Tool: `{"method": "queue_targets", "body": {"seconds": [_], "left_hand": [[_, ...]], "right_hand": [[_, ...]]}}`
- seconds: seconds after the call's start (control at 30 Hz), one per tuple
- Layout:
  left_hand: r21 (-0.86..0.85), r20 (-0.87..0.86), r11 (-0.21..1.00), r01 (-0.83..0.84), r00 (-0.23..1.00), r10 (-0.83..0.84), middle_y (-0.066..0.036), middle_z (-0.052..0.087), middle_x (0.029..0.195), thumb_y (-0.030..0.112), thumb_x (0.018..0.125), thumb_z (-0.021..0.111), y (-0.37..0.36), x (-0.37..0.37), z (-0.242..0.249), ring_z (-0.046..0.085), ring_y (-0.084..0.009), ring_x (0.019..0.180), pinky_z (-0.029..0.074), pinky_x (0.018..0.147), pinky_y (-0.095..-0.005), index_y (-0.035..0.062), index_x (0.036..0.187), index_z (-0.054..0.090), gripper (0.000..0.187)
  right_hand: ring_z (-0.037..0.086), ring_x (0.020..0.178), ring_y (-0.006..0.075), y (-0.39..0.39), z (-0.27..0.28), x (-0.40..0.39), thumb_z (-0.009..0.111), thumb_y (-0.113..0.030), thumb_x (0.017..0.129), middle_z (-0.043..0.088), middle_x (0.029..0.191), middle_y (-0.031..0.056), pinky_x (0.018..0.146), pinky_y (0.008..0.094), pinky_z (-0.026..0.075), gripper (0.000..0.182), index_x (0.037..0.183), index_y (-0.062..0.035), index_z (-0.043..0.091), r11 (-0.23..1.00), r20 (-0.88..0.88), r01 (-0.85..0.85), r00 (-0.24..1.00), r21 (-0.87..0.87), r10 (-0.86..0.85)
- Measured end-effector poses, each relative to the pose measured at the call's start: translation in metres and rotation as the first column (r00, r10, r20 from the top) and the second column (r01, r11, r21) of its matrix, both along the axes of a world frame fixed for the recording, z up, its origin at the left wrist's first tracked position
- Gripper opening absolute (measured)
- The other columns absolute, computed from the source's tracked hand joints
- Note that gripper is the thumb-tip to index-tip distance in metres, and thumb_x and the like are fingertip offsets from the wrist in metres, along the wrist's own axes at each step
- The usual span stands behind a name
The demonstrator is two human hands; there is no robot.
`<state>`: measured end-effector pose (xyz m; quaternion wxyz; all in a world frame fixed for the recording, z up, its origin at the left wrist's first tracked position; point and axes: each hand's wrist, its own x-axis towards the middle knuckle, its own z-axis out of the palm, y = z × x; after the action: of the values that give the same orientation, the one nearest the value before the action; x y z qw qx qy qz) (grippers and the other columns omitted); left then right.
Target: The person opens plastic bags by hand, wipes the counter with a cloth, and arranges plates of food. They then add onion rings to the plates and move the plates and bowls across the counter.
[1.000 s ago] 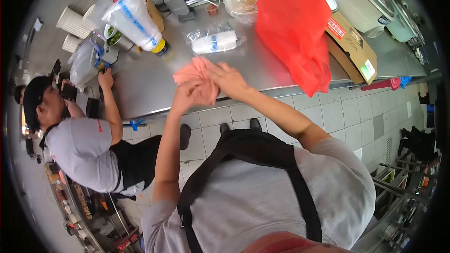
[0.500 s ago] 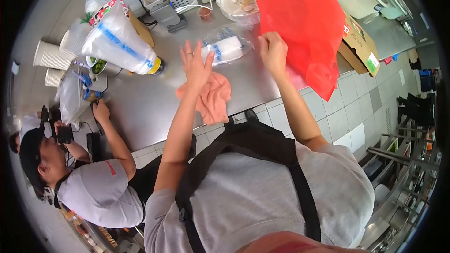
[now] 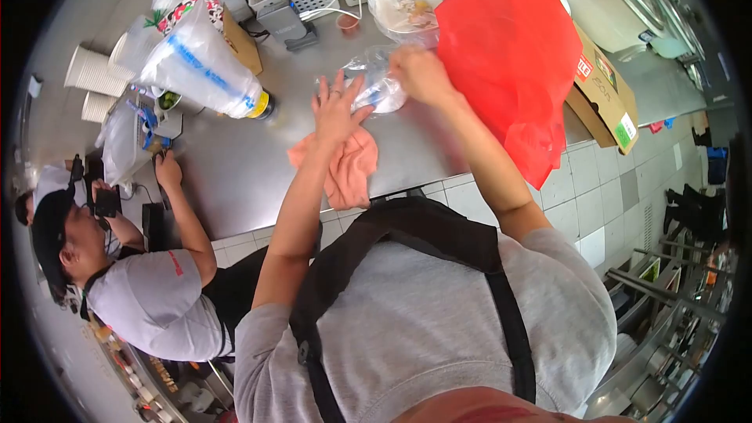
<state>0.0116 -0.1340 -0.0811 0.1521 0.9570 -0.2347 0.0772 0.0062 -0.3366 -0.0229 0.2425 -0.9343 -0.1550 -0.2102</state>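
Observation:
A clear plastic bag with blue print and something white inside (image 3: 378, 94) lies on the steel counter in front of me. My left hand (image 3: 337, 112) is open, its fingers spread at the bag's left edge. Under that wrist lies a crumpled orange cloth (image 3: 352, 164). My right hand (image 3: 423, 76) is closed at the bag's right edge; the fingertips are partly hidden and slightly blurred, so what they hold cannot be made out. Just right of it stands a large red bag (image 3: 505, 55).
A cardboard box (image 3: 607, 94) is behind the red bag at the counter's right. Farther back are a bowl in plastic (image 3: 407, 12), a small red cup (image 3: 348, 25) and a grey device (image 3: 286, 25). Plastic-wrapped cups (image 3: 204, 63) lie left; a co-worker (image 3: 149, 298) stands there.
My right hand has moved left from beside the red bag to the plastic bag's edge. My left hand has shifted down slightly, and the plastic bag looks more bunched.

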Motion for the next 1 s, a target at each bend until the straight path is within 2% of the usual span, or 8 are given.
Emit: {"method": "queue_targets", "body": {"seconds": [0.27, 0.43, 0.6, 0.7, 0.77, 0.83, 0.93, 1.0], "left_hand": [[-0.135, 0.032, 0.99, 0.028, 0.999, -0.024, -0.016, 0.028, 0.133, 0.044, 0.064, 0.068, 0.01, 0.0, 0.009, 0.023, -0.0411, 0.121, 0.023, 0.093, -0.0532, 0.0175, 0.124, 0.04, 0.071], [-0.69, 0.413, 0.677, -0.256, 0.629, 0.659, -0.022, 0.033, 0.119, 0.037, 0.052, 0.079, 0.065, -0.008, 0.051, 0.032, -0.0359, 0.111, 0.027, 0.092, -0.0447, -0.0034, 0.114, 0.033, 0.087], [-0.831, 0.087, 0.384, -0.402, 0.588, 0.804, -0.021, 0.028, 0.122, 0.037, 0.049, 0.08, 0.109, 0.027, 0.065, 0.03, -0.0361, 0.111, 0.026, 0.093, -0.046, -0.0018, 0.122, 0.024, 0.1], [-0.666, 0.546, 0.705, -0.243, 0.485, 0.683, -0.022, 0.025, 0.124, 0.039, 0.047, 0.08, 0.092, 0.001, 0.1, 0.028, -0.0361, 0.114, 0.023, 0.094, -0.047, -0.0014, 0.125, 0.021, 0.106], [-0.704, 0.517, 0.697, 0.136, 0.772, 0.371, -0.022, 0.023, 0.129, 0.04, 0.052, 0.078, 0.053, -0.022, 0.119, 0.025, -0.0369, 0.117, 0.021, 0.094, -0.0496, 0.0011, 0.126, 0.024, 0.099], [-0.436, 0.611, 0.846, 0.307, 0.791, 0.028, -0.017, 0.024, 0.132, 0.039, 0.057, 0.075, 0.013, -0.04, 0.152, 0.023, -0.0367, 0.12, 0.019, 0.094, -0.0508, 0.0054, 0.123, 0.033, 0.084], [-0.217, 0.616, 0.959, 0.182, 0.787, -0.01, -0.013, 0.046, 0.117, 0.029, 0.066, 0.069, -0.004, -0.022, 0.151, 0.042, -0.0326, 0.109, 0.032, 0.089, -0.0431, 0.0048, 0.111, 0.049, 0.055], [-0.43, 0.38, 0.887, 0.169, 0.925, 0.009, -0.011, 0.054, 0.102, 0.024, 0.068, 0.067, 0.004, -0.004, 0.146, 0.05, -0.0262, 0.094, 0.038, 0.08, -0.0373, 0.0032, 0.103, 0.054, 0.042]], "right_hand": [[0.056, 0.062, 0.0354, -0.033, 0.14, -0.004, 0.054, -0.014, 0.078, 0.057, 0.064, 0.016, 0.054, 0.0406, 0.043, 0.011, 0.077, -0.0033, 0.052, 0.863, 0.336, 0.241, 0.848, 0.444, -0.41], [0.057, 0.061, 0.0326, -0.031, 0.129, 0.005, 0.055, -0.015, 0.079, 0.057, 0.064, 0.0146, 0.055, 0.0379, 0.044, 0.012, 0.078, -0.0029, 0.053, 0.823, 0.35, 0.213, 0.828, 0.526, -0.438], [0.056, 0.059, 0.0227, -0.021, 0.117, 0.029, 0.056, -0.018, 0.078, 0.058, 0.064, 0.0117, 0.056, 0.0327, 0.043, 0.016, 0.078, -0.0021, 0.055, 0.793, 0.22, 0.124, 0.925, 0.597, -0.311], [0.053, 0.057, 0.0165, -0.005, 0.13, 0.032, 0.056, -0.017, 0.078, 0.057, 0.063, 0.0084, 0.055, 0.0295, 0.042, 0.016, 0.077, -0.0019, 0.055, 0.765, 0.102, 0.089, 0.975, 0.638, -0.199], [0.051, 0.057, 0.0131, 0.008, 0.128, 0.034, 0.056, -0.017, 0.078, 0.057, 0.063, 0.0065, 0.055, 0.0277, 0.042, 0.016, 0.076, -0.0017, 0.055, 0.749, 0.004, 0.108, 0.989, 0.654, -0.147], [0.039, 0.055, 0.0024, 0.019, 0.122, 0.045, 0.055, -0.018, 0.082, 0.048, 0.061, -0.0043, 0.048, 0.0188, 0.031, 0.016, 0.075, -0.0033, 0.053, 0.693, -0.015, -0.019, 0.999, 0.72, 0.042], [0.039, 0.055, 0.0028, 0.03, 0.121, 0.042, 0.055, -0.019, 0.082, 0.048, 0.063, -0.0044, 0.048, 0.0189, 0.031, 0.015, 0.077, -0.0043, 0.054, 0.65, -0.109, -0.045, 0.975, 0.758, 0.193], [0.039, 0.055, 0.0031, 0.028, 0.118, 0.038, 0.055, -0.019, 0.082, 0.049, 0.063, -0.0042, 0.049, 0.0186, 0.032, 0.015, 0.078, -0.0051, 0.054, 0.639, -0.154, -0.052, 0.953, 0.767, 0.263]]}}
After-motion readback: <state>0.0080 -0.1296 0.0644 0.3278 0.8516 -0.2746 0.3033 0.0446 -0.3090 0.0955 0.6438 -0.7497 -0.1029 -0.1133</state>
